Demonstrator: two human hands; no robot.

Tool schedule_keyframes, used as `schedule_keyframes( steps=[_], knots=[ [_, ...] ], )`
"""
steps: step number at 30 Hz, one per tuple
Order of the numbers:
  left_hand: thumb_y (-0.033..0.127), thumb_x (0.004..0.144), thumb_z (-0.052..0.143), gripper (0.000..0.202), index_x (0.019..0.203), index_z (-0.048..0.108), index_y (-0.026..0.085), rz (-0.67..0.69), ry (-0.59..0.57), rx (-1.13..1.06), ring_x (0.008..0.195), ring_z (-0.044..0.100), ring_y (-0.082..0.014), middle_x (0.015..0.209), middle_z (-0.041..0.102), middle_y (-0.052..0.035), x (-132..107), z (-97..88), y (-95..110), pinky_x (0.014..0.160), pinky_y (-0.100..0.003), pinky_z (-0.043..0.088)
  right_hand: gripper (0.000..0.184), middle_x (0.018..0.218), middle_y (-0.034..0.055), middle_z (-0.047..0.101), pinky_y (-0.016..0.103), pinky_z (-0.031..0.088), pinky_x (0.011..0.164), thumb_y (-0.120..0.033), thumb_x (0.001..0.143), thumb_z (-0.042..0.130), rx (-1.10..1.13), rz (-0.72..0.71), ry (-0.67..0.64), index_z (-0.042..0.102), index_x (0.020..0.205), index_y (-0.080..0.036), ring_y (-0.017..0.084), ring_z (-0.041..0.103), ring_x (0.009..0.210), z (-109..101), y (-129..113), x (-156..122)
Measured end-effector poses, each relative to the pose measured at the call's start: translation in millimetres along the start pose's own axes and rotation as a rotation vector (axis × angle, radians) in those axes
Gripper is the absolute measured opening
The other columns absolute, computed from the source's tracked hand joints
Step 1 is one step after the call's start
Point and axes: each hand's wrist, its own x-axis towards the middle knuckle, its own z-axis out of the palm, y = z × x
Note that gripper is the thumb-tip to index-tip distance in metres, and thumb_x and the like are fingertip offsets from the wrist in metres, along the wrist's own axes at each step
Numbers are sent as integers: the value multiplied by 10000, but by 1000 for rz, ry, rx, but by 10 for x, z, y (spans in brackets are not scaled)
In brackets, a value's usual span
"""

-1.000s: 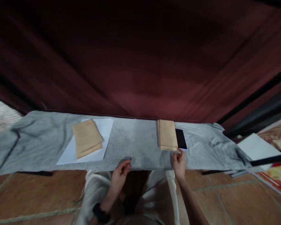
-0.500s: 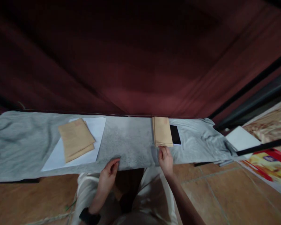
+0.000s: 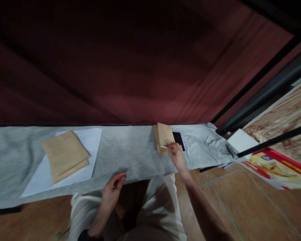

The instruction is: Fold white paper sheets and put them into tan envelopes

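head view: right hand (image 3: pixel 177 154) is pinching a likely light, creasable kraft envelope (image 3: pixel 165 133) by its near edge, left hand (image 3: pixel 112 186) curling loosely, empty.

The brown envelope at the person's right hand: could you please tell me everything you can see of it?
The brown envelope is a flat, roughly rectangular piece, apparently of plain kraft paper; any print on it is too blurred to make out. It lies slightly askew over other brown envelopes, its near edge seemingly raised above them. The fingers of the right hand grip it near its near right corner. A dark flat device lies just to its right on the grey cloth.
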Motion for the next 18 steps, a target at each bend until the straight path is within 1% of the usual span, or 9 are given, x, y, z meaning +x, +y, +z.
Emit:
schedule_keyframes(
  steps=[2, 4, 5, 7, 9, 12, 14, 16, 18],
  knots=[
    [688, 594, 784, 629, 961, 726, 181, -84, -63, -102, 875, 731, -283, 909, 769, -105, -50, 128, 91, 833, -428, 588, 155, 1028, 69, 689, 386, 438, 912, -211, 978, 517, 88, -18, 20, 657, 912, -221, 236, 588, 1002, -61, -106, 63],
    [658, 624, 799, 637, 1017, 720, 163, -149, -118, -225, 949, 731, -289, 982, 769, -129, -98, 289, 208, 856, -414, 586, 149, 1043, 64, 701, 380, 444, 912, -225, 990, 531, 152, -53, 9, 657, 911, -227, 231, 600, 1018, -83, -266, 53],
    [634, 646, 805, 637, 1060, 711, 159, -180, -145, -302, 994, 727, -291, 1035, 764, -141, -119, 371, 271, 878, -413, 583, 149, 1052, 63, 705, 376, 449, 912, -228, 995, 538, 173, -73, -4, 660, 910, -229, 229, 605, 1030, -75, -365, 11],
    [585, 692, 807, 638, 1156, 677, 166, -258, -200, -477, 1063, 714, -296, 1123, 749, -155, -147, 518, 394, 911, -427, 579, 139, 1080, 53, 711, 373, 455, 927, -230, 1005, 549, 192, -133, -84, 669, 934, -239, 220, 609, 1048, -26, -585, -144],
    [546, 742, 790, 591, 1176, 658, 168, -342, -264, -637, 1069, 715, -297, 1135, 747, -156, -162, 609, 484, 928, -458, 580, 118, 1117, 38, 712, 379, 442, 965, -210, 999, 573, 154, -220, -165, 680, 970, -250, 217, 589, 1112, 49, -807, -362],
    [452, 788, 779, 448, 1106, 674, 154, -399, -329, -751, 977, 740, -271, 1083, 763, -136, -180, 625, 510, 926, -460, 586, 121, 1191, 28, 696, 391, 419, 1020, -184, 988, 595, 80, -363, -297, 690, 1002, -259, 223, 538, 1221, 166, -1071, -682],
    [358, 761, 817, 423, 1107, 675, 161, -376, -307, -735, 930, 748, -246, 1099, 764, -116, -203, 585, 454, 900, -417, 597, 126, 1206, 32, 684, 390, 414, 1044, -174, 990, 588, 86, -394, -329, 685, 1003, -252, 218, 530, 1236, 237, -1170, -831],
    [297, 710, 861, 477, 1127, 666, 172, -340, -252, -695, 919, 753, -236, 1123, 761, -106, -237, 537, 369, 872, -382, 603, 115, 1203, 39, 673, 390, 422, 1045, -176, 992, 584, 111, -356, -332, 677, 985, -244, 216, 545, 1208, 312, -1205, -919],
    [303, 680, 885, 504, 1110, 656, 173, -335, -191, -672, 899, 758, -236, 1095, 766, -109, -272, 503, 294, 851, -378, 608, 103, 1175, 42, 670, 382, 444, 1021, -185, 992, 586, 147, -280, -321, 667, 956, -237, 210, 569, 1156, 403, -1194, -969]
  ],
)
